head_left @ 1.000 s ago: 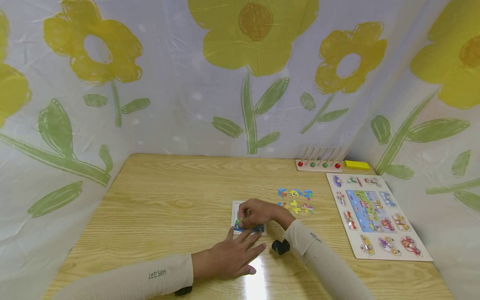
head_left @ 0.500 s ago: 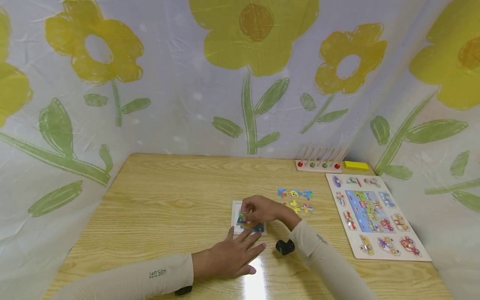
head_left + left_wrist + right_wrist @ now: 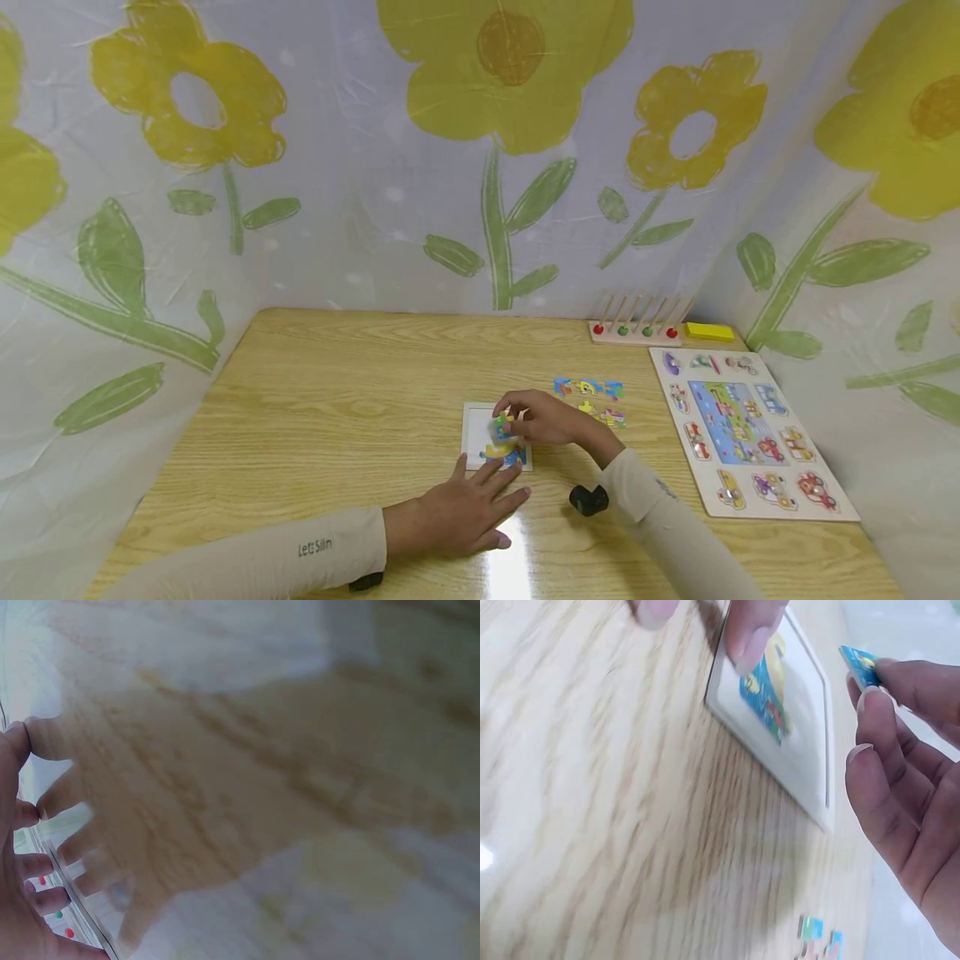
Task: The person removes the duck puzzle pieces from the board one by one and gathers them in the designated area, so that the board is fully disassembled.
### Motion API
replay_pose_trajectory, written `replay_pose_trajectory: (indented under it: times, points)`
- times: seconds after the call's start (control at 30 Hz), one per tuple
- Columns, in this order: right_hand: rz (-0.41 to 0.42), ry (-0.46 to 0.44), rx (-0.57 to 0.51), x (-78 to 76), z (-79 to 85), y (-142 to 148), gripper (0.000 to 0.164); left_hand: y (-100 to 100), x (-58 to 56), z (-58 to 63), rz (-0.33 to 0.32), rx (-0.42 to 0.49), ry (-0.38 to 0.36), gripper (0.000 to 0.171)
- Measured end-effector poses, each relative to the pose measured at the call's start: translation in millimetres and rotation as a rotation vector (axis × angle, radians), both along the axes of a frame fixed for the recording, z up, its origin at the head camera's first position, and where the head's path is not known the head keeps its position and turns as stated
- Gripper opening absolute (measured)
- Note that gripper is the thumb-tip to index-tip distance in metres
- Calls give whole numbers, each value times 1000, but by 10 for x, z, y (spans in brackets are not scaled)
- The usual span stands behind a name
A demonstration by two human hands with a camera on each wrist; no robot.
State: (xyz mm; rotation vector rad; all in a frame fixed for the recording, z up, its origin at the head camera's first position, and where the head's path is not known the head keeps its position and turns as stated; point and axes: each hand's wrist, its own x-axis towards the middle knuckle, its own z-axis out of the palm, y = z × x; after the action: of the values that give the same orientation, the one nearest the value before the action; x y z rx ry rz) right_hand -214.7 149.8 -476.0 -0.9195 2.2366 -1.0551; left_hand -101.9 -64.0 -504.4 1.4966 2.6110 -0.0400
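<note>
My right hand (image 3: 546,418) pinches a blue and green jigsaw piece (image 3: 501,427) between thumb and fingers. In the right wrist view that piece (image 3: 861,667) is raised above a white puzzle tray (image 3: 771,775). Joined pieces with blue and yellow print (image 3: 514,455) lie in the tray's near right part; its left side shows bare white. Palm down, my left hand (image 3: 467,510) rests with spread fingers, its fingertips at the tray's near edge and over the joined pieces. The left wrist view shows this hand (image 3: 26,862) and its reflection on a glossy surface.
Beyond my right hand lie two rows of loose jigsaw pieces (image 3: 588,387), partly covered by it. A large picture board (image 3: 750,433) with vehicle shapes lies on the right. At the back right are a peg rack (image 3: 637,335) with red and green beads and a yellow block (image 3: 710,332).
My right hand has lifted the jigsaw piece from the tray's near left part and carried it up and to the right. My left hand has stayed in place.
</note>
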Motion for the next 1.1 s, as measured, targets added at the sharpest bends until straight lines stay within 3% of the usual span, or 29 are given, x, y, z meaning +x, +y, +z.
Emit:
replay_pose_trajectory:
  times: [0.37,0.6,0.83,1.1]
  points:
    - [-58,27,18,80,-31,270,33,5,-2,-29,5,-17,16,64]
    - [-111,-26,-9,128,-39,427,30,1,5,-18,4,-6,13,64]
    - [-142,68,-4,141,-53,594,31,0,4,-6,-4,-1,4,64]
    - [-217,83,-34,194,-92,768,26,6,15,3,-3,8,16,64]
